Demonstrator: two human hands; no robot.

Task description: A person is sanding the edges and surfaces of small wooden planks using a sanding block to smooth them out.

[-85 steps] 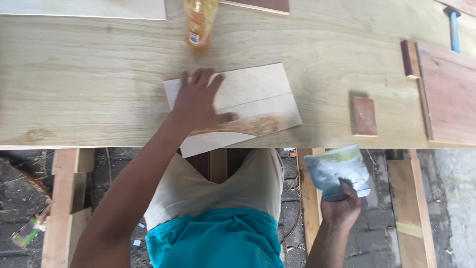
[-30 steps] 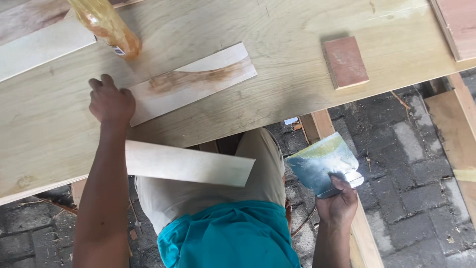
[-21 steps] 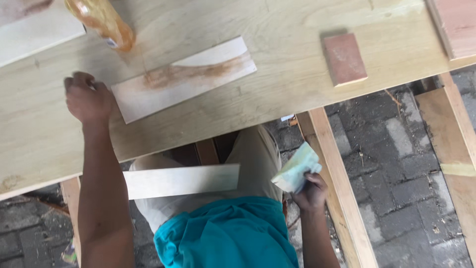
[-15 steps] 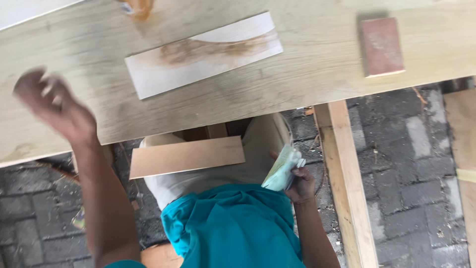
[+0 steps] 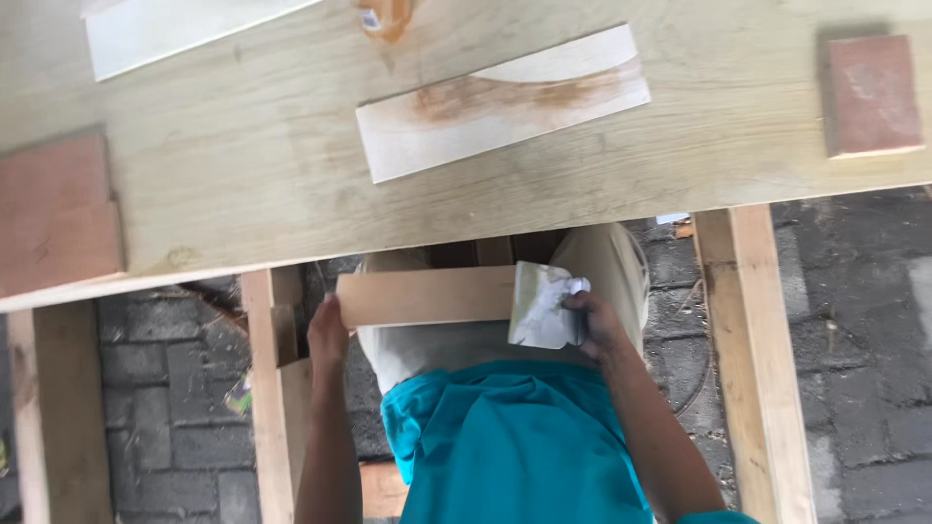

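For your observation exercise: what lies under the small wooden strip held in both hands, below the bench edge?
Under the wooden strip show the person's pale trousers and teal shirt. The left hand grips one end; the right hand presses folded sandpaper over the other, hiding that end.

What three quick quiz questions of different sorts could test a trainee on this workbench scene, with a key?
1. True or false: the left hand holds one end of the wood strip below the plywood bench top.
2. Multiple choice: what does the right hand press on the strip? A) a hammer B) a folded sandpaper sheet C) a brush
3. Fill in: the stained wood strip lies on the ___.

Key: 1 true; 2 B; 3 plywood bench top.
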